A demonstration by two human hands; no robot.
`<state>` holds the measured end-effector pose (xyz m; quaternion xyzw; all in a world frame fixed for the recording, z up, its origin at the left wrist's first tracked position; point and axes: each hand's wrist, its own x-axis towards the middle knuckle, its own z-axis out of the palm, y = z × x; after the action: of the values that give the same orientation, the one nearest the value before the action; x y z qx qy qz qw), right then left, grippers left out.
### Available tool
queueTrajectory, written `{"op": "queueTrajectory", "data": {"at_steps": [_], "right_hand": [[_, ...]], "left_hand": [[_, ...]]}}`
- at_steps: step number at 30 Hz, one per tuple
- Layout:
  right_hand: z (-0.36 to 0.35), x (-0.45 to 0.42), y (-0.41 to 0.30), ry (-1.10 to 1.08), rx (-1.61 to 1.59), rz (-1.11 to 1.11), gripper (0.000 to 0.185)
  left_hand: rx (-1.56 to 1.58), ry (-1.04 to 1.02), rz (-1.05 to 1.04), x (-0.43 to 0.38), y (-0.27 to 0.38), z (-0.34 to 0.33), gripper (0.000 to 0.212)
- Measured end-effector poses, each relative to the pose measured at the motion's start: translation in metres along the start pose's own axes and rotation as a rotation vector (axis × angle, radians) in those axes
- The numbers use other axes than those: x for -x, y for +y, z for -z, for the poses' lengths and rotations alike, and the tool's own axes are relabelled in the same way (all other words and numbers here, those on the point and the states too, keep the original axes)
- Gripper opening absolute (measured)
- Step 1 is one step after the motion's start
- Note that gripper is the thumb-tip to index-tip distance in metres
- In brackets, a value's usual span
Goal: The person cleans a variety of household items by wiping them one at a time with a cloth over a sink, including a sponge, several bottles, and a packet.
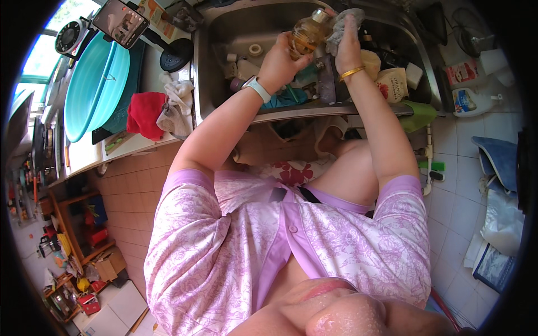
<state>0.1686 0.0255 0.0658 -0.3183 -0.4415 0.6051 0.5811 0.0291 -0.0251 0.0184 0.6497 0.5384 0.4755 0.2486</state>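
Note:
My left hand (pixel 283 63) grips a bottle of amber liquid (pixel 309 33) with a silvery cap, tilted above a steel sink (pixel 229 31). White streaks, perhaps foam, show on the bottle. In my right hand (pixel 349 52) is a bunched grey cloth (pixel 345 26), close beside the bottle's cap; whether it touches the bottle I cannot tell. Below my hands the sink holds a roll of tape (pixel 255 50), a purplish box-like item (pixel 328 80), a cream pouch with printing (pixel 391 85), a white block (pixel 414 75) and several other containers, partly hidden by my arms.
Left of the sink, the counter carries a phone on a stand (pixel 122 23), a turquoise basin (pixel 84 96), a red cloth (pixel 146 113) and pale rags (pixel 178 94). A green cloth (pixel 416 115) hangs over the sink's front rim. A white labelled bottle (pixel 470 102) is at the right.

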Motion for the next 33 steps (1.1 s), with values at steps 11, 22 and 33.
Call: {"op": "queueTrajectory", "data": {"at_steps": [11, 22, 33], "right_hand": [[0.021, -0.016, 0.005, -0.178, -0.091, -0.185, 0.028], [0.034, -0.024, 0.000, -0.223, -0.288, -0.246, 0.050], [0.008, -0.011, 0.046, -0.200, 0.021, 0.061, 0.039]], "left_hand": [[-0.357, -0.016, -0.065, 0.007, 0.020, 0.005, 0.059], [-0.337, -0.002, -0.109, 0.006, 0.024, 0.003, 0.057], [0.627, -0.601, 0.330, 0.002, 0.015, 0.015, 0.039]]}}
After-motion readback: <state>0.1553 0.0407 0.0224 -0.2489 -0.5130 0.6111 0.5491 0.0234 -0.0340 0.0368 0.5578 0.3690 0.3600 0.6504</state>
